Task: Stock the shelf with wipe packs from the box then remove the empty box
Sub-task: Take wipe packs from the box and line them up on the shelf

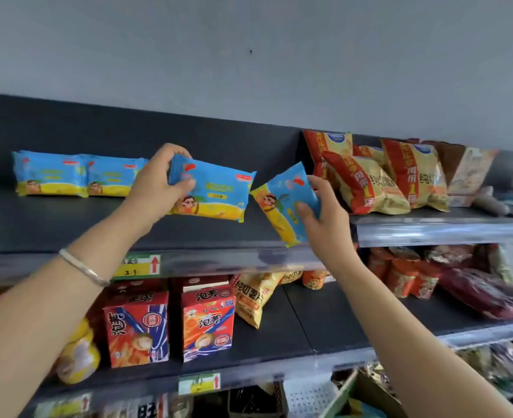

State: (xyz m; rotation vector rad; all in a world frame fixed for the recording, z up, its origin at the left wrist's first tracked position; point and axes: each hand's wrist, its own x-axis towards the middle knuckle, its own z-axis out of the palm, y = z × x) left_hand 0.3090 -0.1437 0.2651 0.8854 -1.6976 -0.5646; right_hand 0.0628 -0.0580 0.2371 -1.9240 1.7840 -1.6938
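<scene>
Wipe pack (216, 191) is pinched in left grip (158, 182) over top shelf (68, 224), tilted second pack (279, 200) clasped in right grip (321, 212); both should be stood upright flush beside stocked row (50, 173).

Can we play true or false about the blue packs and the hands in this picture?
1. The left hand grips one blue pack, and the right hand grips another blue pack. True.
2. The right hand's pack stands straight up. False: it is tilted.
3. More packs already stand on the top shelf. True.
4. The bracelet is on the right wrist. False: the bracelet is on the left wrist.
5. The chip bags are left of the packs. False: the chip bags are to their right.
</scene>
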